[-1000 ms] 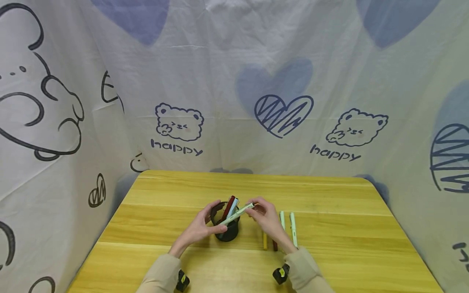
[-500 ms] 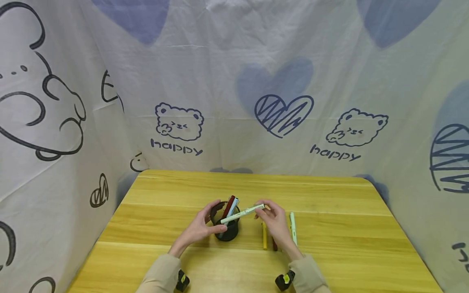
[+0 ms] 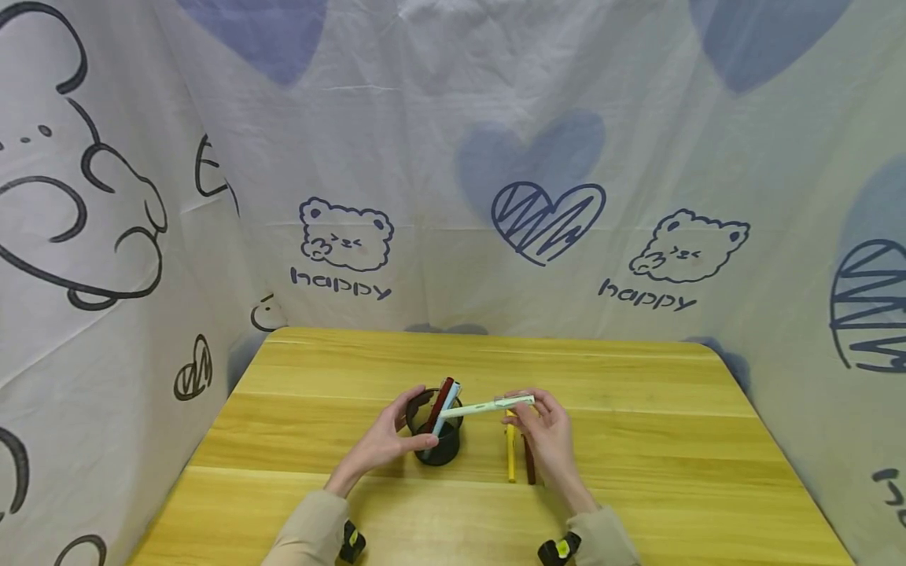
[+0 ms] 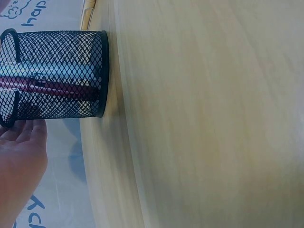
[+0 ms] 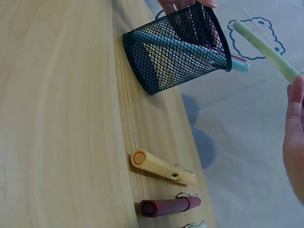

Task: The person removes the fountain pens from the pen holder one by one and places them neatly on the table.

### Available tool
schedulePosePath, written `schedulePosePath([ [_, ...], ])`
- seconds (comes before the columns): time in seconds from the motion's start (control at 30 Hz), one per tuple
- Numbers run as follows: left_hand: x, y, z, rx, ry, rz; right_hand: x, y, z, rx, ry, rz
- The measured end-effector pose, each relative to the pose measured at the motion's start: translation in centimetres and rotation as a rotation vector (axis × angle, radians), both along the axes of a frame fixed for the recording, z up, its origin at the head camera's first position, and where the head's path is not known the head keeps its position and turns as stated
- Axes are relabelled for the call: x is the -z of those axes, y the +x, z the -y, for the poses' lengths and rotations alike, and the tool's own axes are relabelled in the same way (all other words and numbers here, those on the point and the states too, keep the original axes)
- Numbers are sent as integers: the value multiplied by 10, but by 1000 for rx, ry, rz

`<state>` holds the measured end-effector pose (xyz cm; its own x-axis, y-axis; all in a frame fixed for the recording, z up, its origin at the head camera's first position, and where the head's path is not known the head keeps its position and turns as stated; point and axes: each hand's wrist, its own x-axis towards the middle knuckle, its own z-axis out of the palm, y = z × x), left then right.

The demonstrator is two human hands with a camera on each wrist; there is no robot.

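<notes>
My left hand grips a black mesh pen cup around its rim, thumb on the near side and fingers on the far side. Inside the cup lean a dark red pen and a light blue pen. Between thumb and fingers, my right hand pinches a pale green pen near its clip end. That pen lies almost level in the air, its other end by the cup's opening, as the right wrist view shows.
Right of the cup, a yellow pen and a dark red pen lie on the wooden table. A silver clip shows at the right wrist view's lower edge. A printed cloth hangs behind the table.
My right hand has moved right, drawing the pale green pen away from the cup's mouth and levelling it. It now covers the pale green pens on the table. The left hand stays put.
</notes>
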<state>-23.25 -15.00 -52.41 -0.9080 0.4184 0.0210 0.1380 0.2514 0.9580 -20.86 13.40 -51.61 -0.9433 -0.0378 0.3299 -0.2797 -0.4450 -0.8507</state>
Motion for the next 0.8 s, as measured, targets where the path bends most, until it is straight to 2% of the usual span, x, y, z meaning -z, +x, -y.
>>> schedulePosePath([
  [0.27,0,0,1,-2,-4,6,1,4,-9,29,-95,27],
  [0.5,1,-1,1,0,-15,0,5,5,-21,-16,-183,-35],
  [0.7,2,-1,2,-5,-22,-1,5,8,-32,12,-164,12],
  [0.8,2,-1,2,-5,-23,1,6,9,-37,20,-176,1],
])
